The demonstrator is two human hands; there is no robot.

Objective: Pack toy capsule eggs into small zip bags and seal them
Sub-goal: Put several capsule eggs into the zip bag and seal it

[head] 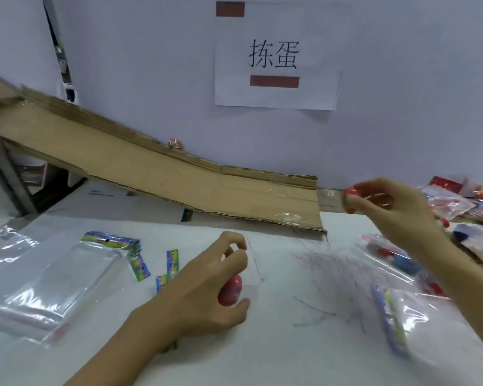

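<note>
Pink-red capsule egg (230, 290) upright-ish inside a clear small zip bag (253, 271), near centre of the table, bag mouth pointing far. Second egg (351, 200), red with green band, raised above the table, far right. Stack of empty clear zip bags (56, 282) lies flat at near left, colourful header strip (110, 240) on its far end. Packed bags with red and blue eggs (393, 257) lie at right; more filled bags (457, 204) piled far right. One small egg (175, 143) sits on the cardboard edge, far centre.

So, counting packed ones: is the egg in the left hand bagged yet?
Seemingly in: clear bag film surrounds the pink egg the left hand grips.
</note>
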